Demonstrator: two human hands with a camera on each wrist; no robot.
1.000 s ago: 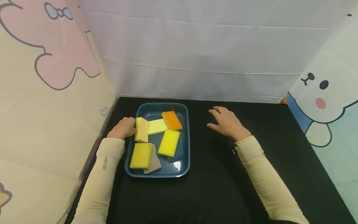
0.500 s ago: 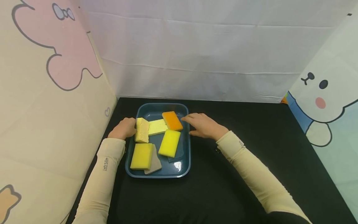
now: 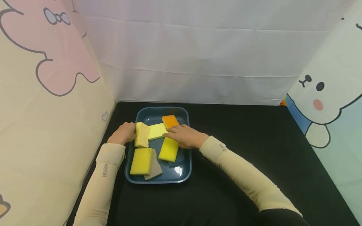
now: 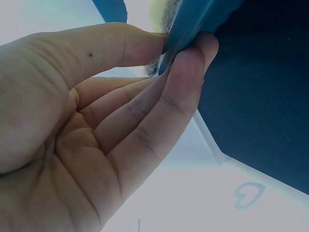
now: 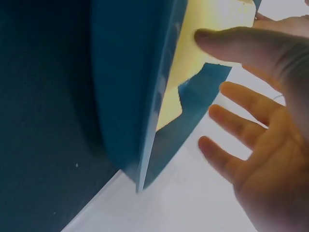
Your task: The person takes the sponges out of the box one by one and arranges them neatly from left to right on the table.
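My left hand [image 3: 123, 133] pinches the left rim of a blue tray [image 3: 172, 179]; the left wrist view shows thumb and fingers on either side of the tray wall [image 4: 188, 29]. Over the tray's right side reaches my right hand [image 3: 186, 136], fingers extended and apart. It partly covers a yellow sponge [image 3: 168, 151] and the lower end of an orange sponge [image 3: 169, 120], its fingertips close over a flat pale yellow sponge [image 3: 156, 131]. In the right wrist view the thumb [image 5: 227, 43] overlaps a yellow sponge [image 5: 195, 58].
Also in the tray are a thick pale yellow sponge [image 3: 141, 135] beside my left fingers, and a yellow sponge [image 3: 141, 161] partly over a flat grey piece [image 3: 155, 166]. The tray stands on a black table [image 3: 240, 125], with a white cloth wall [image 3: 198, 62] behind.
My right hand has moved left from the bare table, across the tray's right rim, to above the sponges. The left hand keeps its hold on the rim.
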